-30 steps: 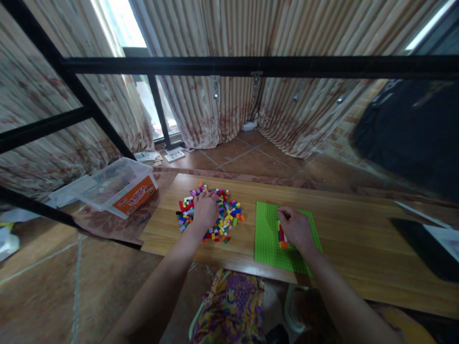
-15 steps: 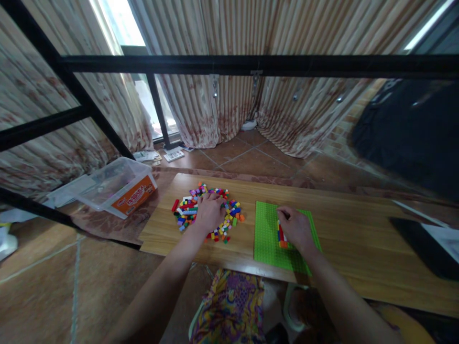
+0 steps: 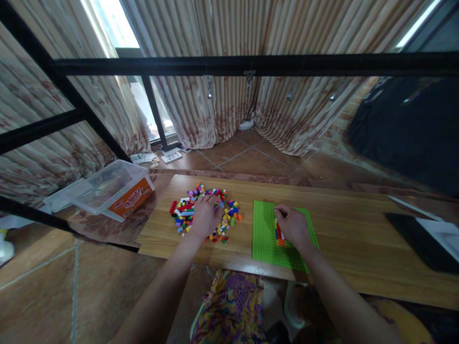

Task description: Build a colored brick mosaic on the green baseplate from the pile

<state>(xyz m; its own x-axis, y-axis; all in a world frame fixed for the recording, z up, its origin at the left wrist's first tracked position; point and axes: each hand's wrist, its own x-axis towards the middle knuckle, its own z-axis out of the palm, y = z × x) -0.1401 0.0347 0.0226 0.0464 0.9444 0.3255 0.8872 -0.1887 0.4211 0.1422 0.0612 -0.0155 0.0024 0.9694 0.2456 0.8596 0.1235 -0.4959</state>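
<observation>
The left hand (image 3: 207, 216) rests palm down over a loose heap of small multicoloured plastic bricks (image 3: 232, 210) on the left part of a long wood-grain table (image 3: 358, 229); its fingers are bent into the heap, and whether they grip a brick cannot be told. A long red plastic brick (image 3: 173, 207) lies at the heap's left edge. The right hand (image 3: 294, 228) is positioned over a square, studded bright-green plastic baseplate (image 3: 263, 234), to the right of the heap and apart from it. Its fingers are curled, with thumb and forefinger close together; any brick between them cannot be made out. Beside and partly beneath this hand, a narrow assembly of red, white, blue and orange bricks (image 3: 279, 234) stands on the baseplate, its right side hidden. A clear plastic bin (image 3: 103, 184) with an orange label (image 3: 131, 198) sits beyond the table's left end.
</observation>
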